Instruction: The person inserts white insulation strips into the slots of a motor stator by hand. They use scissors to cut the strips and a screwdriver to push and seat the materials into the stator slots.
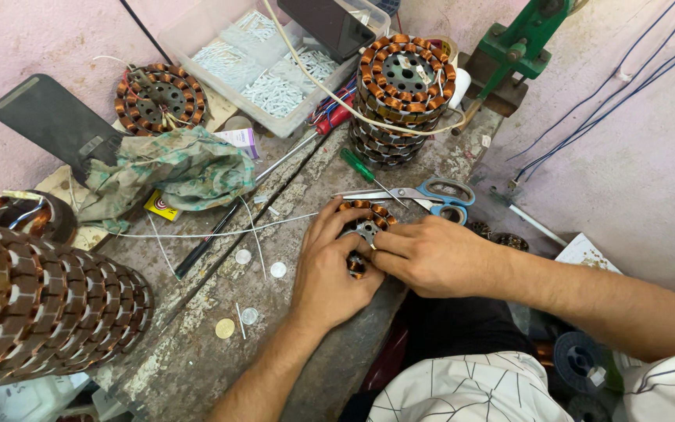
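I have both hands on one small copper-wound motor core (365, 227) that lies on the worn workbench (197, 344), and from how they sit I judge the step in hand is fingerwork on the windings or the wire ends at the core's hub. My left hand (330, 270) is wrapped round the near side of the core, its fingers curled closed on the rim and the thumb pressed toward the middle; my right hand (431, 256) comes in from the other side, its fingertips pinched together right at the hub — whether they hold a strand of wire there I cannot tell, since the knuckles hide it. Just beyond the right fingertips lie blue-handled scissors (431, 194), and a little past the left fingertips a green-handled screwdriver (362, 166) points toward a tall stack of finished cores (401, 86). Well off the left wrist side a few coins (244, 256) rest on the bench, with a crumpled green rag (181, 168) farther out. The next move, as I read it, calls for a steady left grip so the core does not turn — and a fine, light pull or tuck from the right fingertips, since the thin copper would kink or snap under force.
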